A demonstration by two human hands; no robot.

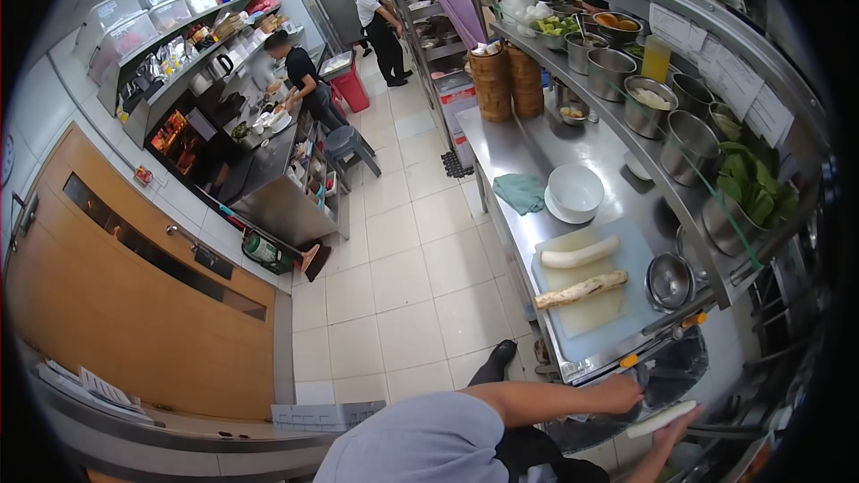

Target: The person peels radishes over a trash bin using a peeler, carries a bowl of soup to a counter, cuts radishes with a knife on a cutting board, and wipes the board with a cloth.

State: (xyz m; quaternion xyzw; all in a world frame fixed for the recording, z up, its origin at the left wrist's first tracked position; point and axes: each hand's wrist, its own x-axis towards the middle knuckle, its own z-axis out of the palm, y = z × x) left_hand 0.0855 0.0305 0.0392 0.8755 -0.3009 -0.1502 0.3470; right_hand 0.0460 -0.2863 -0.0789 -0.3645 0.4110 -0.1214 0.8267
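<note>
My left hand (619,394) is closed at the counter's front edge, above a dark plastic bag (676,367); what its fingers hold, if anything, is too small to make out. Just below and to the right, my right hand (676,427) grips a long white peeled root (660,419). On the steel counter lies a pale cutting board (626,309). It bears another smooth white root (580,253) and a rough, brownish, partly peeled root (582,290).
White bowls (574,193), a green cloth (520,193) and bamboo steamers (489,85) stand or lie farther along the counter. Metal bowls (669,281) sit right of the board. A shelf (617,112) with pots overhangs. Two people (304,72) (380,22) work farther back.
</note>
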